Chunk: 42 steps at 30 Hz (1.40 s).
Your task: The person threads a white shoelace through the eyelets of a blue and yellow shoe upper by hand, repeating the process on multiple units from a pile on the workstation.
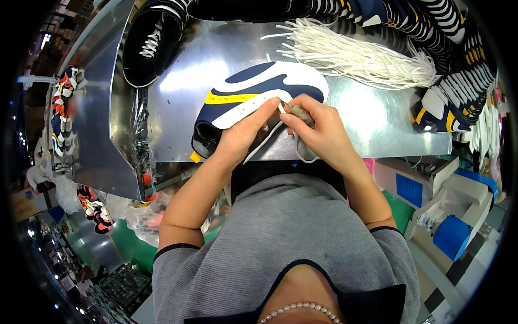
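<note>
A navy, white and yellow shoe upper (pixel 249 86) lies on its side on the metal table, its dark opening toward the lower left. My left hand (pixel 244 132) is closed on its white eyelet strip, the thumb pressed near the strip's right end. My right hand (pixel 322 128) pinches close beside that thumb, at a white shoelace (pixel 265 143) that hangs in a loose loop below the fingers. A small tool with a greyish-tan handle (pixel 302 115) sits within the right hand's grip; its tip is mostly hidden between the fingers.
A thick bundle of white shoelaces (pixel 359 56) lies behind the shoe upper. At the far left stands a black shoe (pixel 152 46) with white laces. Rows of stacked uppers (pixel 458 100) curve along the back and right. A beige machine with blue parts (pixel 450 216) stands at the lower right.
</note>
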Available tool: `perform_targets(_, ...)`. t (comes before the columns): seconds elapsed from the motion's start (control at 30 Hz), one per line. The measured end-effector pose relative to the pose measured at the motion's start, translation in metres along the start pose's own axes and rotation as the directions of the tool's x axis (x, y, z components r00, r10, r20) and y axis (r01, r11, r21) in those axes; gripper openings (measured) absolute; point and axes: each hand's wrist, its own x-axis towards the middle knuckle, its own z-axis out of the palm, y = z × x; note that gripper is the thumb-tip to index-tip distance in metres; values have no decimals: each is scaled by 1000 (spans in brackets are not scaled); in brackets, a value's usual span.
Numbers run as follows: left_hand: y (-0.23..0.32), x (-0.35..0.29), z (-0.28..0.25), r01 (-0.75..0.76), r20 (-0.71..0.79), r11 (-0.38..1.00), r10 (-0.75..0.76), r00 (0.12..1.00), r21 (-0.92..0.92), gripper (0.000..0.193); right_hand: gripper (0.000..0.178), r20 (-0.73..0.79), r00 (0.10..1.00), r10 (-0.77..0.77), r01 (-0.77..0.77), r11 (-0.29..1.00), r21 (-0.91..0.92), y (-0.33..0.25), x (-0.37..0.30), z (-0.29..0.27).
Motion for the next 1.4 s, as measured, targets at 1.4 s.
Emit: perform_targets(1.4, 19, 3, -51, 1, 247, 861, -147, 958, 509, 35, 35, -301, 924, 236, -79, 888, 453, 44, 41, -16)
